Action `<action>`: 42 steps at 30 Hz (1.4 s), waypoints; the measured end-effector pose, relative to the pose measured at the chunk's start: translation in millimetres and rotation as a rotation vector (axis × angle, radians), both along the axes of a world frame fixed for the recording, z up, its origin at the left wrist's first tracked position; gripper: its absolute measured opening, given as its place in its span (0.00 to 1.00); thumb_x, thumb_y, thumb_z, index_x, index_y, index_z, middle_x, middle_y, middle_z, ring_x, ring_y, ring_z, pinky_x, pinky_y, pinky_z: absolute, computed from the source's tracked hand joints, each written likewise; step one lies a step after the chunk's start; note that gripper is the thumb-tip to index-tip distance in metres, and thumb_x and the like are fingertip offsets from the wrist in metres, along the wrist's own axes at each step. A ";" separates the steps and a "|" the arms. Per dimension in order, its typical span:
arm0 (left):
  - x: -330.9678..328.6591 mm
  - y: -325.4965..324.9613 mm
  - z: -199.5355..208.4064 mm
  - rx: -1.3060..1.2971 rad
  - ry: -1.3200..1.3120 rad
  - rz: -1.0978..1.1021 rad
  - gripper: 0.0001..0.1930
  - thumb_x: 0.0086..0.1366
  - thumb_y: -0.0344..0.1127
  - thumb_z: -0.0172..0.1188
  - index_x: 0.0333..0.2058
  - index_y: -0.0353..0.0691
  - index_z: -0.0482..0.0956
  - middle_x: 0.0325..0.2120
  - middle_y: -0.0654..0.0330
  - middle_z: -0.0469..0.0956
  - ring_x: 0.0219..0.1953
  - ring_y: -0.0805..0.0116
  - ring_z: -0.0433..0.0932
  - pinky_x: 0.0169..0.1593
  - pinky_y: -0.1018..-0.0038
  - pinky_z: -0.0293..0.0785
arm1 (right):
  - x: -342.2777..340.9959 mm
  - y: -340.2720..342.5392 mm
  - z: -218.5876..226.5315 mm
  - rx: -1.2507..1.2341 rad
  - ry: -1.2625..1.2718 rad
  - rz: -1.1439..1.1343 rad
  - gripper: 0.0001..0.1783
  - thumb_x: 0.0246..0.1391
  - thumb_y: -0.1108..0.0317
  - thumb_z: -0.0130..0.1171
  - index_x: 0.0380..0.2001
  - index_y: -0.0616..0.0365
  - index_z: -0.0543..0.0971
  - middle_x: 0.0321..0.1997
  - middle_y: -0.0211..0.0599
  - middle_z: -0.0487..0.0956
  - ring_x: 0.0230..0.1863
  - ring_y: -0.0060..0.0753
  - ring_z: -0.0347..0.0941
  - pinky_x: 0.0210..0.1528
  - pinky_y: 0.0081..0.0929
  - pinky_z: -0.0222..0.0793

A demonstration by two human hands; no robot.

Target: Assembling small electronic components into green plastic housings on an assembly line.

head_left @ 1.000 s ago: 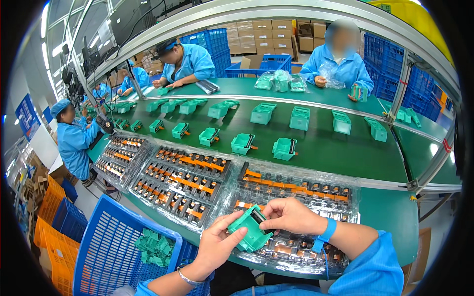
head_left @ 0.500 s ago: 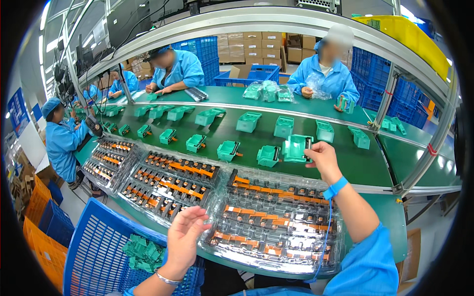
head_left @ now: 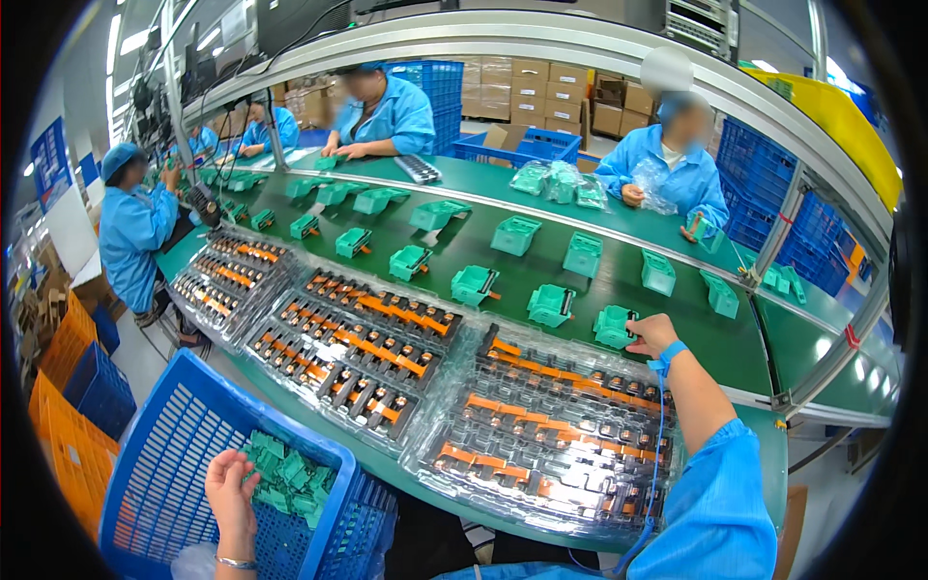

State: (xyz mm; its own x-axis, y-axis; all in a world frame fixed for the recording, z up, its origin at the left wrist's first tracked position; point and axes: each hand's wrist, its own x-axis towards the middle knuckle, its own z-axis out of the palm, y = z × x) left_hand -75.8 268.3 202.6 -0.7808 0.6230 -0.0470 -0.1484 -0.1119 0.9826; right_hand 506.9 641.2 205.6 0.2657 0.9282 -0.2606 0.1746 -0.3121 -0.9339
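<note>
One housing [head_left: 611, 327] sits on the belt [head_left: 725, 348], its right edge pinched by the right hand [head_left: 655, 335], the contact partly hidden; the left hand [head_left: 232, 483] is loosely open at the basket [head_left: 164, 459], touch unclear.

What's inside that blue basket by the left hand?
Green pieces lie heaped in the blue basket. The left hand hides some of it; anything beneath the heap is covered.

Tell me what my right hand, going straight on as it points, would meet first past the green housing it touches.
Your right hand would probably meet the next green housing to its left; depth is unclear.
</note>
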 end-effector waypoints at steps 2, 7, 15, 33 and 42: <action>-29.8 -21.2 -31.6 -0.072 -0.005 0.068 0.09 0.60 0.26 0.51 0.40 0.41 0.70 0.34 0.62 0.74 0.33 0.74 0.74 0.34 0.77 0.75 | 5.1 0.7 1.7 0.007 -0.203 0.052 0.11 0.46 0.72 0.63 0.27 0.70 0.73 0.25 0.41 0.72 0.21 0.34 0.71 0.27 0.35 0.77; -109.5 -87.4 -128.6 -0.451 0.000 0.178 0.11 0.57 0.28 0.51 0.40 0.42 0.70 0.31 0.63 0.73 0.28 0.75 0.72 0.28 0.78 0.73 | -40.9 -37.8 34.6 0.320 -0.641 0.181 0.17 0.47 0.69 0.60 0.40 0.68 0.74 0.34 0.38 0.76 0.33 0.27 0.73 0.35 0.26 0.70; -155.8 -143.6 -243.3 -1.186 0.701 -0.183 0.15 0.49 0.41 0.55 0.33 0.37 0.78 0.33 0.45 0.77 0.39 0.48 0.75 0.42 0.59 0.71 | -202.5 -155.0 116.1 0.278 -0.606 0.971 0.30 0.47 0.68 0.63 0.53 0.61 0.67 0.52 0.45 0.72 0.52 0.38 0.68 0.51 0.32 0.66; -183.8 -84.6 -271.5 -0.904 0.489 0.233 0.33 0.53 0.46 0.61 0.54 0.35 0.63 0.48 0.41 0.69 0.50 0.47 0.69 0.53 0.61 0.66 | -261.0 -93.9 60.2 0.232 -0.502 0.785 0.22 0.48 0.71 0.58 0.49 0.62 0.71 0.20 0.19 0.65 0.22 0.11 0.57 0.23 0.14 0.53; -209.1 -48.7 -284.9 -0.735 0.161 0.133 0.31 0.48 0.39 0.67 0.51 0.34 0.69 0.44 0.48 0.75 0.46 0.58 0.75 0.51 0.68 0.69 | -243.0 -86.3 45.7 0.205 -0.128 0.481 0.12 0.51 0.67 0.58 0.39 0.54 0.72 0.22 0.20 0.66 0.23 0.13 0.63 0.22 0.14 0.61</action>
State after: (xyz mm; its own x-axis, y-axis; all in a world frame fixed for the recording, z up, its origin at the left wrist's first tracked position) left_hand -284.9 219.6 -82.3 -0.8793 0.3757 -0.2926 -0.0283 0.5722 0.8196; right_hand 263.9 554.8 251.3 -0.1847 0.9813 -0.0549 0.3698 0.0176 -0.9289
